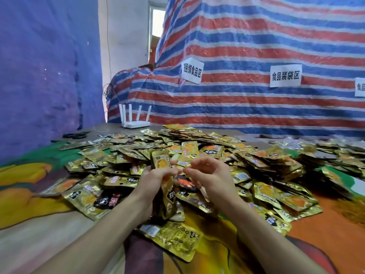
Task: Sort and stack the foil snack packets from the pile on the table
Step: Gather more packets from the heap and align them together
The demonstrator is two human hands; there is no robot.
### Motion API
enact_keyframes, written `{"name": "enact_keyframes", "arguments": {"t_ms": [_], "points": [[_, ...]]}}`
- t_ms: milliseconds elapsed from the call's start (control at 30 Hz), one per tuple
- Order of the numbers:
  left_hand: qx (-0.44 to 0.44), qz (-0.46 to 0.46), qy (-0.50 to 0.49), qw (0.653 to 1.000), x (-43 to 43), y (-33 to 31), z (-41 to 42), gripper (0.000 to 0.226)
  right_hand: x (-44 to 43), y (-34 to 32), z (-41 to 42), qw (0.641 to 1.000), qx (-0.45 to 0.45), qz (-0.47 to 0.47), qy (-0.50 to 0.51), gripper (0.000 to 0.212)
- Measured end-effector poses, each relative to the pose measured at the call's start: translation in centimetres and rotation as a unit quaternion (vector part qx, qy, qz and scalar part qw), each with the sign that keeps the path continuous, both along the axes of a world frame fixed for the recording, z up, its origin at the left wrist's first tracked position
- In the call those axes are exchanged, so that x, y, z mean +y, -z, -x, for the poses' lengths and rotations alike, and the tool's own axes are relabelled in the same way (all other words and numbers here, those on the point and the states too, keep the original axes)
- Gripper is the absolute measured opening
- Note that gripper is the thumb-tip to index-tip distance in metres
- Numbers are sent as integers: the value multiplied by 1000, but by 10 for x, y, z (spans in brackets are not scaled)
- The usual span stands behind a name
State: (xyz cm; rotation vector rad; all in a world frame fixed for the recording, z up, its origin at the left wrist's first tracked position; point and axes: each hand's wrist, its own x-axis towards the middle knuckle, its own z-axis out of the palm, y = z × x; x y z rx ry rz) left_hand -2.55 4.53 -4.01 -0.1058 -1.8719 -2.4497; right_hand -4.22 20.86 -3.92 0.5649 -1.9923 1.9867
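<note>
Head view: one packet stack [161,162] in left hand [156,181], three labels [285,75]

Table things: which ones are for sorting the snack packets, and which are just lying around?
For the job:
pile of foil packets
stack of packets, gripped in the left hand
right hand, close beside it

Just lying about:
white router
black thing, perhaps scissors, left of the router
paper signs on the striped tarp
</note>
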Motion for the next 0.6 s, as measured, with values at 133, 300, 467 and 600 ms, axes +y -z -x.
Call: {"name": "enact_keyframes", "arguments": {"t_ms": [133,300,467,600], "points": [[19,10,9,1000,-3,0,-3,20,2,-4,-5,998,-14,40,-39,17],[17,-10,45,999,-3,0,-4,34,1,-7,-10,999,-19,20,-26,23],[-5,-65,108,992,-4,-3,-3,35,1,-7,-9,999,-44,3,-9,16],[-54,-131,244,959,-6,-8,-9,39,6,-8,-10,991,-84,-92,-54,15]]}}
